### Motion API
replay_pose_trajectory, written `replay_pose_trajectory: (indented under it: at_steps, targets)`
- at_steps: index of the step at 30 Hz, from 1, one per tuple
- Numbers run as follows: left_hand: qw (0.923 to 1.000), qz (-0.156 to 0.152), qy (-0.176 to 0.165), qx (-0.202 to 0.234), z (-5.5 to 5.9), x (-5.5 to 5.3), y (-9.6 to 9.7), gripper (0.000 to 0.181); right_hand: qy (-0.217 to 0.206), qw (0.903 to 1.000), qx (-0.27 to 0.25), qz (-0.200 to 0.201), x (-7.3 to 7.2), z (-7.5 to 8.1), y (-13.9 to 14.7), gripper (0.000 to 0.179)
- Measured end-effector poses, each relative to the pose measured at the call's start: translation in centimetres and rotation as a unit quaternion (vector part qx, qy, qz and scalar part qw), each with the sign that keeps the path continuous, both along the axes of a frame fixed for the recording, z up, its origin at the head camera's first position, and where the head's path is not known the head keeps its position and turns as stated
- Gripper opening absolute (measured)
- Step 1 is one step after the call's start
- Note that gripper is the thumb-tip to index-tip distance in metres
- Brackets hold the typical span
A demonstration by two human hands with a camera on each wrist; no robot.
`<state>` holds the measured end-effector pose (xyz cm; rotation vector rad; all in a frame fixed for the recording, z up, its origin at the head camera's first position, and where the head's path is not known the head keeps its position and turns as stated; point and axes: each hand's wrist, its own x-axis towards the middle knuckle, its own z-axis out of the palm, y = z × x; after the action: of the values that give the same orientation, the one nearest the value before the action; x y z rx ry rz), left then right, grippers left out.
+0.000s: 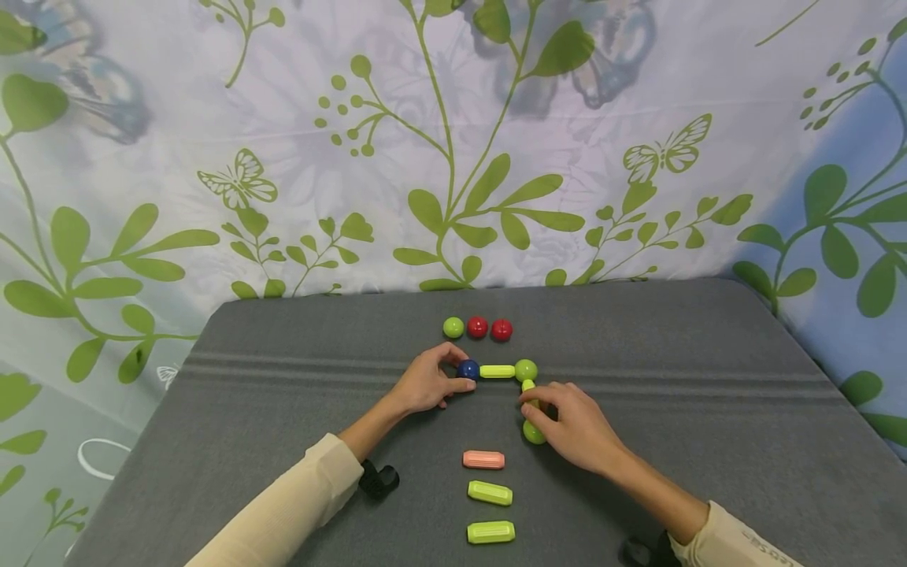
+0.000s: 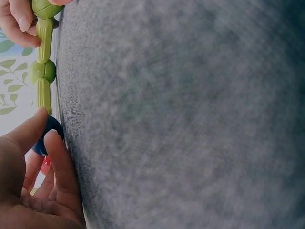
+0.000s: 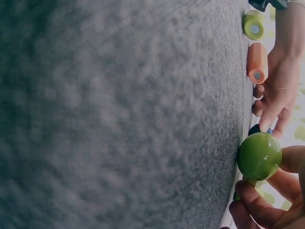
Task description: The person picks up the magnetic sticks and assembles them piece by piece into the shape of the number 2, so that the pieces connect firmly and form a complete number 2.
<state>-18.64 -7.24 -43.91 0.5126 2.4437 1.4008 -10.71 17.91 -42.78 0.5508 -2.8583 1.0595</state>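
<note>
My left hand (image 1: pixel 428 381) holds a dark blue ball (image 1: pixel 468 370) between thumb and fingers. From that ball a yellow-green magnetic rod (image 1: pixel 497 371) runs right to a green ball (image 1: pixel 526 370). A second yellow-green rod (image 1: pixel 527 385) comes off this corner toward me and ends at another green ball (image 1: pixel 534 432). My right hand (image 1: pixel 572 417) pinches the second rod beside its end ball, covering much of the rod. In the right wrist view the end ball (image 3: pixel 259 156) sits in front of the right fingers. Together the pieces form a bent chain on the grey cloth.
Behind the chain, a green ball (image 1: pixel 453 327) and two red balls (image 1: pixel 477 327) (image 1: pixel 501 329) stand in a row. Nearer me lie a salmon-pink rod (image 1: pixel 483 460) and two yellow-green rods (image 1: pixel 490 493) (image 1: pixel 490 532). A patterned curtain (image 1: pixel 453 142) hangs behind the grey table (image 1: pixel 283 339).
</note>
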Motion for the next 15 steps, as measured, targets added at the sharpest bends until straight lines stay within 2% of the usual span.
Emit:
replay_pose_trajectory:
  at_steps: [15]
  targets:
    - [1.0000, 0.003, 0.001, 0.000, 0.04, 0.03, 0.02, 0.037, -0.008, 1.0000, 0.003, -0.002, -0.04, -0.25, 0.23, 0.018]
